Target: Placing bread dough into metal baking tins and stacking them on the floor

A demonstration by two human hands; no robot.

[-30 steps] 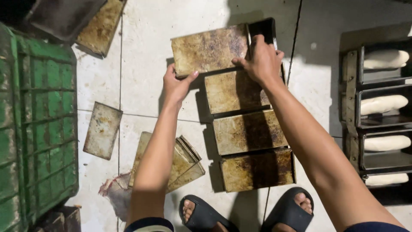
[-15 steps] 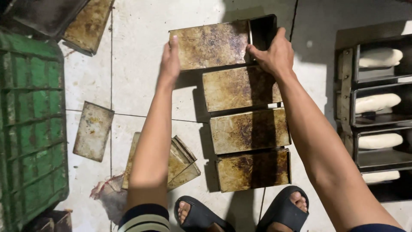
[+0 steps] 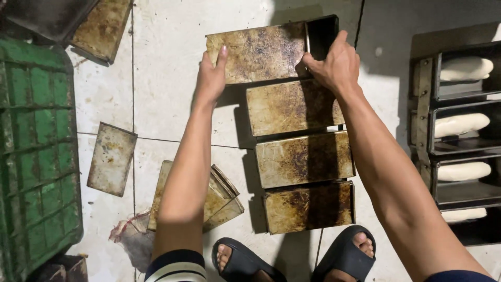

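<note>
The scene is being viewed by a single head-worn camera, pointed almost straight down at the tiled floor (image 3: 172,62). Both forearms are being seen from above, reaching away from the lens toward the top of the frame, and the sandalled feet (image 3: 297,258) are being caught at the bottom edge. Everything is being framed at arm's length. No second view is being given.

Hands (image 3: 211,78) slid the lid (image 3: 255,51) farther left.
</note>
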